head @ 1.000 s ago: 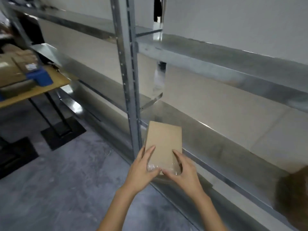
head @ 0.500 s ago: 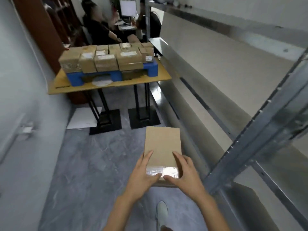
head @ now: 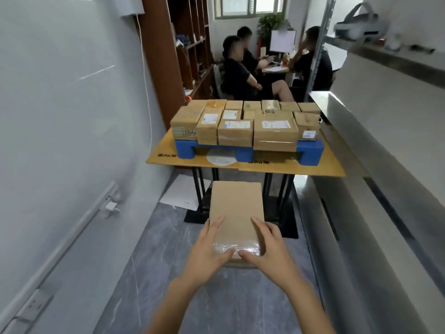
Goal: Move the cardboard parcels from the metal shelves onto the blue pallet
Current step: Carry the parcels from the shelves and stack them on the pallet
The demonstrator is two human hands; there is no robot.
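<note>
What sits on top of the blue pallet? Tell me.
Cardboard parcels cover the blue pallet in tight rows, several with white labels. They hide its deck, and whether more parcels lie beneath the top ones cannot be seen.

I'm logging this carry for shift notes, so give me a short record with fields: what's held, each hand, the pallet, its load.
held: flat cardboard parcel, clear tape across near end
left hand: grips parcel's near left side
right hand: grips parcel's near right side
pallet: blue pallet on wooden table ahead
load: boxed parcels cover its top
status: parcel not yet placed
</note>
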